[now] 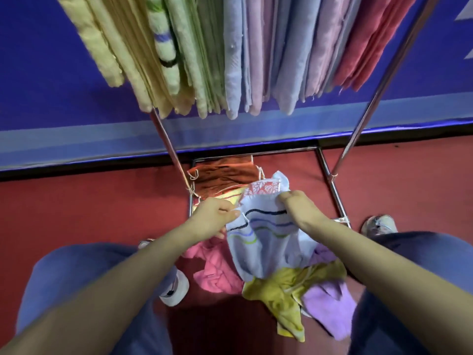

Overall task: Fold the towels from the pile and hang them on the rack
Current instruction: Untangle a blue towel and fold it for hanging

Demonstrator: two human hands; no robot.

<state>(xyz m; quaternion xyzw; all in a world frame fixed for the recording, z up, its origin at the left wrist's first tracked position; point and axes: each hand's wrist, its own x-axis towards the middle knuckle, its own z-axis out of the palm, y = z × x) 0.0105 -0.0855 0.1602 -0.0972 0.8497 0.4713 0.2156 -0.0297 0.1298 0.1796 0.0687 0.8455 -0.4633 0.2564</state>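
You have no words, numbers or brand names to read here. Right of the rack (359, 130), a white shape (465, 11) on the blue wall (51, 73) is cut off by the picture's edge. Below the rack, the small dark mark on the white shoe (176, 285) is too blurred to tell.

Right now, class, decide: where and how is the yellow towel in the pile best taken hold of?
Probably pinch the yellow towel at its near corner, from above on the person's side. That corner lies bare on the floor; the far end is covered by the striped towel.
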